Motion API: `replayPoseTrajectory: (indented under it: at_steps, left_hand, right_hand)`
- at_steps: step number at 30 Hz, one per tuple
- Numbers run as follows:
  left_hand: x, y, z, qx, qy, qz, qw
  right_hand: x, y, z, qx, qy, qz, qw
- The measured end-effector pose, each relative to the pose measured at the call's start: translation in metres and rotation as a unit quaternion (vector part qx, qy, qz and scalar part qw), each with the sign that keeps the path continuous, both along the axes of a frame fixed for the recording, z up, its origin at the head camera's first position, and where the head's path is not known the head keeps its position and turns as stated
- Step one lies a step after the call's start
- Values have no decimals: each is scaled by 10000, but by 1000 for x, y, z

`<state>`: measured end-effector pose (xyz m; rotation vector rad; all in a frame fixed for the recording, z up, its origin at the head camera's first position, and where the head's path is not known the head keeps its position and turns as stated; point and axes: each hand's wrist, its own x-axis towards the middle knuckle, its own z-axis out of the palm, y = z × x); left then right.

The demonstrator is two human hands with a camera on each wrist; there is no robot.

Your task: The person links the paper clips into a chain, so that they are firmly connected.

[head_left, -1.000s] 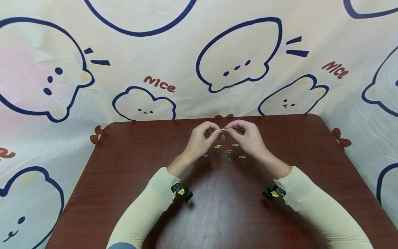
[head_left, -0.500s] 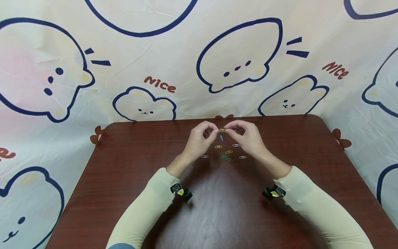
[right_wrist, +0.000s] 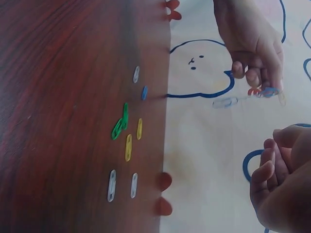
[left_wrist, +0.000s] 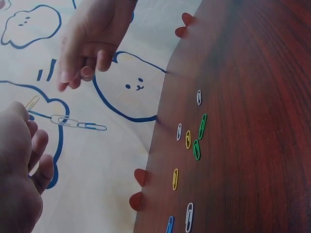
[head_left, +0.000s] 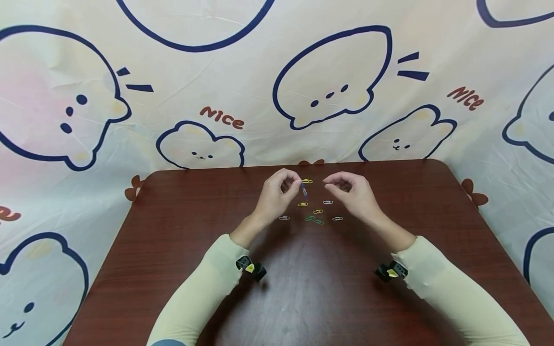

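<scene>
My left hand [head_left: 279, 192] pinches a short chain of linked paper clips [head_left: 305, 191] between thumb and fingertips, above the far part of the table. A yellow paper clip [head_left: 307, 181] sticks out at the fingertips. Blue and white clips [left_wrist: 64, 121] trail from the same grip in the left wrist view. Across a small gap, my right hand [head_left: 352, 192] has its fingers loosely bent, with nothing seen in them. Below both hands lie loose paper clips: green [head_left: 318, 222], yellow [head_left: 318, 211] and white [head_left: 337, 218].
The brown wooden table [head_left: 294, 298] ends at a pale cloth backdrop [head_left: 277, 144] with cartoon drawings. A blue paper clip [right_wrist: 144, 92] lies near a white paper clip [right_wrist: 136, 74] at the left-hand side of the scattered clips.
My right hand has let go of the yellow paper clip and moved away to the right. The left hand has shifted slightly left and still holds the chain.
</scene>
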<state>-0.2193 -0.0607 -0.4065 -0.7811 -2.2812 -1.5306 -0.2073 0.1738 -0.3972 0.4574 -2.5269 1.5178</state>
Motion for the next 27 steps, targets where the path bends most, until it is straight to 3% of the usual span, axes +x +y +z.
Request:
replayPoseTrajectory:
  at_steps: [11,27]
  left_hand:
    - [1,-5,-2,254,55,-61,9996]
    - [1,-4,-2,278,44,-87,9996]
  right_hand:
    - [2,33,-30,433,-430,-186,9980]
    - [3,71,-70,816,-1172,-205,9895]
